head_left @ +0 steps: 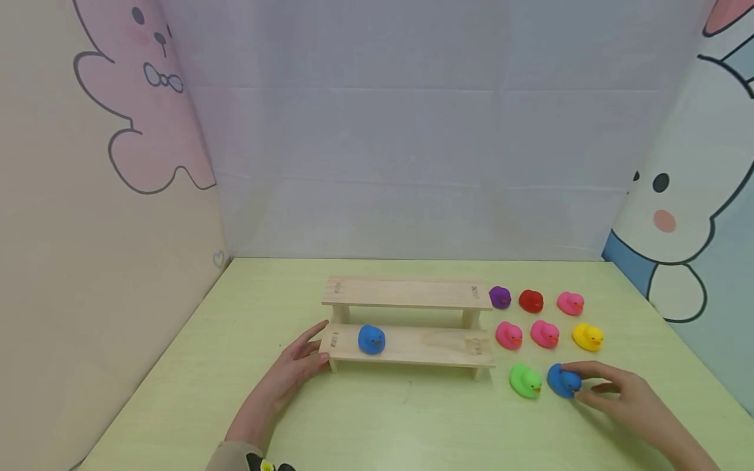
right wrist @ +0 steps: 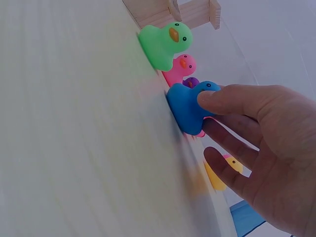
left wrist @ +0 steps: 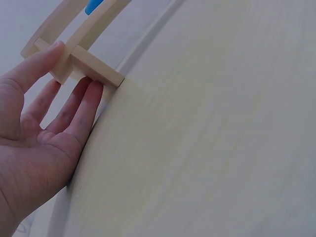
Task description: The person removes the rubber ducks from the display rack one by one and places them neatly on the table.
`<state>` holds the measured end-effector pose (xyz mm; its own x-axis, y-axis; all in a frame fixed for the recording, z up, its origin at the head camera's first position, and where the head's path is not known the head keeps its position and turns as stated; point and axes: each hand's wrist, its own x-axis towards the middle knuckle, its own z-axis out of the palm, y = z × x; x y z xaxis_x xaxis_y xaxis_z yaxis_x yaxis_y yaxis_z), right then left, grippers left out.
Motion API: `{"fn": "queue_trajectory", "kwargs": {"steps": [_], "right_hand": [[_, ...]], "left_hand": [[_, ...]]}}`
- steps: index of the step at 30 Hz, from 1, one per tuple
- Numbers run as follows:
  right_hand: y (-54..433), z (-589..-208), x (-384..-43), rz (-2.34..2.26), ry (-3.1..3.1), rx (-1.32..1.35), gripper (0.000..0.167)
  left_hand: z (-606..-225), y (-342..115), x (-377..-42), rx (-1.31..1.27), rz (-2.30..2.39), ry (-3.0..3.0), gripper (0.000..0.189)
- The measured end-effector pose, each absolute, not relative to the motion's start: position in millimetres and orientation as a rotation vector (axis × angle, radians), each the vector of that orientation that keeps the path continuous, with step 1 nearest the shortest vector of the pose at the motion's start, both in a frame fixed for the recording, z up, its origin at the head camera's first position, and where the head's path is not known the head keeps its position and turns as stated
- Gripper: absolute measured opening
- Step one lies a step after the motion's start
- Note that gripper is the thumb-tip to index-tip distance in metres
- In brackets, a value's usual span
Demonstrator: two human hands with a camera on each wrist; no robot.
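Observation:
A two-tier wooden stand (head_left: pixel 406 292) is on the table, and a blue rubber duck (head_left: pixel 372 340) sits toward the left of its lower board (head_left: pixel 436 343). My left hand (head_left: pixel 302 361) holds the left end of that lower board; in the left wrist view the thumb (left wrist: pixel 58 49) lies against the board end and the fingers (left wrist: pixel 91 98) reach to the leg below. At the front right my right hand (head_left: pixel 618 392) pinches another blue rubber duck (right wrist: pixel 187 106) between thumb and fingers. A green duck (head_left: pixel 525 381) stands just left of it.
Right of the stand, more rubber ducks stand in rows: purple (head_left: pixel 500 297), red (head_left: pixel 531 301), yellow (head_left: pixel 588 337) and several pink (head_left: pixel 544 333). A pale curtain (head_left: pixel 412 144) hangs behind the table (head_left: pixel 377 418), with cartoon-printed panels at both sides.

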<state>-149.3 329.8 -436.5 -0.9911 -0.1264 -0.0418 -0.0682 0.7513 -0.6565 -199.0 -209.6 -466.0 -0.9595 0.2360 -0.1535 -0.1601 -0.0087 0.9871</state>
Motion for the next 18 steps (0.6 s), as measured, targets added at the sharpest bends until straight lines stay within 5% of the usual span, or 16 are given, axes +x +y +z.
{"fn": "queue_trajectory", "kwargs": {"steps": [18], "right_hand": [[324.7, -424.2, -153.4, -0.978, 2.933, -0.224, 0.069]], "left_hand": [[-443.6, -204.7, -189.1, 0.096, 2.047, 1.931, 0.068]]}}
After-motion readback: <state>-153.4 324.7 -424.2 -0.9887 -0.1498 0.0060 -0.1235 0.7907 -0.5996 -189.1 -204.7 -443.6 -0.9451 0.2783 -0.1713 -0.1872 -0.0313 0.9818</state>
